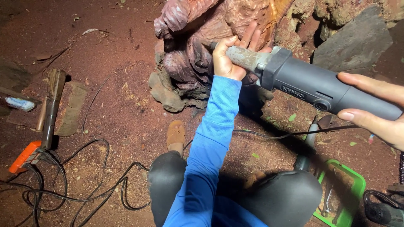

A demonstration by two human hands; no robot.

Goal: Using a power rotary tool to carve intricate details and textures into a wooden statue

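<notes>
A long grey electric die grinder [311, 82] points left and up at a reddish-brown carved wood figure [198, 46] standing on the sawdust-covered ground. My left hand [231, 56], in a blue sleeve, is wrapped around the grinder's dusty metal neck close to the carving. My right hand [374, 105] holds the rear of the grinder's body, thumb underneath and fingers stretched over the top. The tool's tip is hidden against the wood behind my left hand. My knees in dark trousers and one sandalled foot [175, 135] lie below.
Black cables [84, 176] coil over the ground at lower left near an orange power strip [23, 156] and a wooden mallet [50, 105]. A green tray [343, 195] with metal tools sits at lower right, another power tool [383, 210] beside it. Rocks [353, 42] stand behind.
</notes>
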